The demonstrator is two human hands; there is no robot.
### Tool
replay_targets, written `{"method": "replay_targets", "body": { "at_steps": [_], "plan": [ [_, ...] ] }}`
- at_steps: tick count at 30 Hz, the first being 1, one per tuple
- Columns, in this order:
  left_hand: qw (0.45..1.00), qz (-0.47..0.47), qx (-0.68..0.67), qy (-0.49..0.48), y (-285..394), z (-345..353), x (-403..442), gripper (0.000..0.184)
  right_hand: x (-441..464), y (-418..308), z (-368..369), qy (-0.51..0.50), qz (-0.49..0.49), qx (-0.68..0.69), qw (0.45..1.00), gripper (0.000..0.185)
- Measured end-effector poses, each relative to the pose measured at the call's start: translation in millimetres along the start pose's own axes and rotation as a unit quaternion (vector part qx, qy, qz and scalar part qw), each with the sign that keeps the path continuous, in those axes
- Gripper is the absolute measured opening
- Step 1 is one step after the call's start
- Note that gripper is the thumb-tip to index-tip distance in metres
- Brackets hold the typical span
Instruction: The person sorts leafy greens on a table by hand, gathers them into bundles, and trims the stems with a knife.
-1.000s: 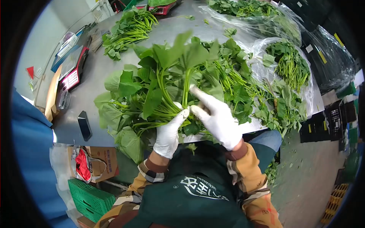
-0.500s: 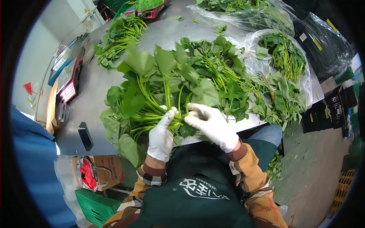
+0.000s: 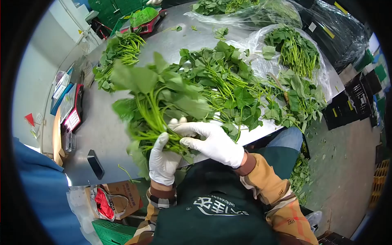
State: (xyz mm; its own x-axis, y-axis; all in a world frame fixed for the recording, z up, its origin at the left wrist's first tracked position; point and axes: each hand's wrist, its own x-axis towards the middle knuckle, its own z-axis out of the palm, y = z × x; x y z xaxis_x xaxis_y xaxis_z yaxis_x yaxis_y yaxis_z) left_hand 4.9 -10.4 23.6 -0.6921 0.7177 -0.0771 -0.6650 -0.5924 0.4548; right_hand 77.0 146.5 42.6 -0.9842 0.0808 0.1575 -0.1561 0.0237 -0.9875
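A thick bunch of leafy greens (image 3: pixel 153 108), with broad leaves and long pale-green stems, is held up in front of me. My left hand (image 3: pixel 164 163), in a white glove, is wrapped round the lower stems, thumb pointing up. The gloved fingers of my right hand (image 3: pixel 216 143) close on the stem ends from the other side; parts of both hands' fingers are hidden by stems. Just beyond, a loose pile of the same greens (image 3: pixel 224 69) lies on the metal table (image 3: pixel 96 134).
Another bunch (image 3: pixel 118 55) lies at the back left, near a red scale (image 3: pixel 149 26) bearing a green bag. A second scale (image 3: pixel 73 112) and a phone (image 3: pixel 95 164) are at left. More greens (image 3: pixel 296 51) rest on clear plastic at right. Black crates (image 3: pixel 349 100) stand beyond the table.
Both hands have shifted left and slightly down with the bunch, which is now lifted and more upright. A loose stem now shows near the phone. The whole view has turned slightly.
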Motion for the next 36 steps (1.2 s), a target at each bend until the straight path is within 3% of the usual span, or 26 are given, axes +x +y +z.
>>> {"method": "replay_targets", "body": {
  "at_steps": [2,4,5,6,8,10,11,12,13,14,16,18,22,24,26,28,30,32,33,34,35,36],
  "plan": [
    [0.995,0.081,-0.032,0.04,8,2,2,0.044,4,-11,-14,-0.016,0.021,-0.018,1.0,0.033],
    [0.982,0.173,0.041,0.061,30,10,4,0.04,11,9,-37,0.11,0.004,-0.068,0.992,0.032],
    [0.975,0.204,0.061,0.064,44,-3,4,0.04,16,27,-54,0.2,-0.024,-0.237,0.95,0.03],
    [0.966,0.236,0.081,0.065,56,-15,1,0.04,22,45,-73,0.284,-0.052,-0.396,0.872,0.029],
    [0.962,0.268,0.042,-0.023,62,-1,-3,0.047,28,65,-101,0.305,0.026,-0.625,0.718,0.028],
    [0.977,0.203,0.003,-0.057,62,8,-6,0.05,29,99,-129,0.229,0.145,-0.63,0.727,0.026],
    [0.987,0.152,-0.029,-0.042,57,1,-9,0.05,28,110,-139,0.3,0.078,-0.519,0.797,0.025],
    [0.989,0.143,-0.04,-0.011,51,-3,-11,0.047,30,97,-138,0.324,0.06,-0.425,0.843,0.02],
    [0.99,0.132,-0.056,-0.006,45,-9,-11,0.042,29,84,-136,0.329,0.077,-0.232,0.912,0.019],
    [0.99,0.12,-0.072,0.0,39,-12,-10,0.038,27,55,-128,0.32,0.091,-0.029,0.943,0.021],
    [0.988,0.074,-0.132,0.006,30,-12,-6,0.026,19,52,-126,0.303,0.04,0.136,0.942,0.012],
    [0.99,0.039,-0.133,0.01,22,-10,-2,0.024,11,42,-114,0.286,0.073,0.055,0.954,0.011],
    [0.998,-0.01,-0.047,0.045,7,-7,2,0.024,-1,18,-71,0.262,0.063,0.031,0.963,0.014],
    [0.997,-0.02,-0.035,0.071,4,-7,3,0.025,-6,4,-54,0.191,0.094,0.06,0.975,0.013],
    [0.995,-0.023,0.017,0.095,2,1,5,0.031,-7,9,-33,0.164,0.034,0.086,0.982,0.015],
    [0.98,-0.058,0.136,0.132,-2,12,7,0.035,-10,4,-23,0.096,0.031,-0.107,0.989,0.016],
    [0.966,0.01,0.174,0.191,-11,10,5,0.033,-8,10,-10,0.111,0.007,-0.101,0.989,0.017],
    [0.977,0.021,0.144,0.158,-3,2,6,0.03,-7,6,-15,0.087,0.033,-0.138,0.986,0.018],
    [0.961,0.044,0.161,0.221,1,1,7,0.026,-7,4,-17,0.082,0.044,-0.14,0.986,0.017],
    [0.943,0.12,0.219,0.219,3,2,7,0.024,-6,4,-18,0.076,0.056,-0.142,0.985,0.017],
    [0.915,0.194,0.276,0.222,5,5,8,0.022,-7,10,-24,0.078,0.036,-0.242,0.966,0.019],
    [0.922,0.227,0.234,0.211,19,3,9,0.024,-9,13,-31,0.034,0.074,-0.27,0.959,0.021]
  ]
}}
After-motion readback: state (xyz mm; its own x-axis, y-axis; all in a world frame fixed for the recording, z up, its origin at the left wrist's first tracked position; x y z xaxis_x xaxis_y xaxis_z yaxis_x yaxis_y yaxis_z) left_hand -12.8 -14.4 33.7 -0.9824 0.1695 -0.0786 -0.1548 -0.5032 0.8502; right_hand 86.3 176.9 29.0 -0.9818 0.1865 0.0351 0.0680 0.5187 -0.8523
